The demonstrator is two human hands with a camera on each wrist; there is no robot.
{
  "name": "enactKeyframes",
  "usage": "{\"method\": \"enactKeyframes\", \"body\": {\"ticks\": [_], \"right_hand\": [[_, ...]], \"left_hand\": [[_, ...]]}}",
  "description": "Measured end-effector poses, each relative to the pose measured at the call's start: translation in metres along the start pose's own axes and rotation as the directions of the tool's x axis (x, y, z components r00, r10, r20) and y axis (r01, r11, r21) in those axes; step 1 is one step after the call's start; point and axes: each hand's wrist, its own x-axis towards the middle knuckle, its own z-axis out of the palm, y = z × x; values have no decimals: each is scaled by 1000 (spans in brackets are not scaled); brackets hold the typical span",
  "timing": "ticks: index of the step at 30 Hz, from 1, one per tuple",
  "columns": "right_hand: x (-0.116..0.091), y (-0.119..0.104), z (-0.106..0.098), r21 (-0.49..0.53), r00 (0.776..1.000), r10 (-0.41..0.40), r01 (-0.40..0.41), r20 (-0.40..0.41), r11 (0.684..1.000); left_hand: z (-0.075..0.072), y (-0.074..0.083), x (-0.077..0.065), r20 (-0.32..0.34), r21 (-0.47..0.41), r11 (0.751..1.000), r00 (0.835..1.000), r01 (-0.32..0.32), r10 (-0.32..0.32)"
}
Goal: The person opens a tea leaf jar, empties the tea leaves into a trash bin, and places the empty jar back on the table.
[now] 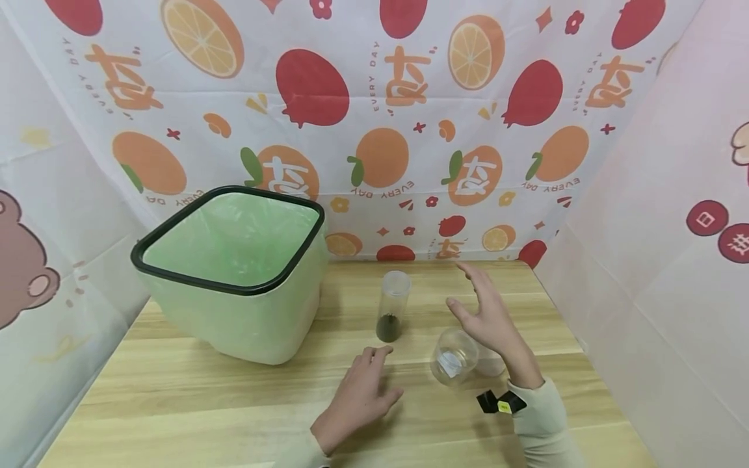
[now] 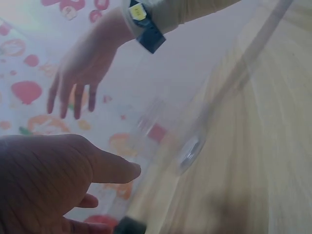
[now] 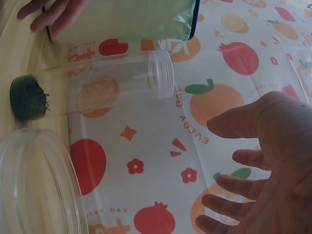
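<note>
Hands near jars, "EVERY DAY" backdrop

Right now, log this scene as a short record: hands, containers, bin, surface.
Left hand: holds nothing; nearest the tall container
Right hand: holds nothing; raised near the short jar
Containers: both clear; tall container upright, dark contents at its bottom; short jar to its right
Beside short jar: clear round piece
Bin: pale green, black-rimmed, left of the tall container
Surface: wood-grain table

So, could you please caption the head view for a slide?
Left grip and right grip open near a clear jar and an upright tube with dark contents; green bin at picture left.
</note>
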Motion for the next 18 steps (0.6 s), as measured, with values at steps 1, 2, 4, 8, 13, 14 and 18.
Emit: {"method": "enactKeyframes", "body": {"ticks": [1,2,4,8,13,14,18], "right_hand": [[1,-1,1,2,1000,-3,3,7,1000],[2,-1,2,2,1000,-5,5,10,1000],[4,-2,5,5,1000,-11,11,19,1000],[8,-3,12,14,999,-20,20,43,1000],[17,-9,20,35,996,-29,26,88,999],[19,-10,22,36,995,-33,29,99,999],[25,-15,29,47,989,-44,38,141,998]], "left_hand": [[-3,-3,-3,-12,6,1000,1000,7,-7],[-5,-6,-6,-27,16,1000,1000,14,-14],[-10,-11,-12,-51,22,999,998,34,-33],[-18,-21,-24,-107,8,997,991,81,-80],[-32,-32,-37,-151,-59,989,978,134,-141],[-35,-34,-40,-161,-74,987,975,145,-155],[-42,-41,-47,-191,-128,976,961,177,-199]]}}
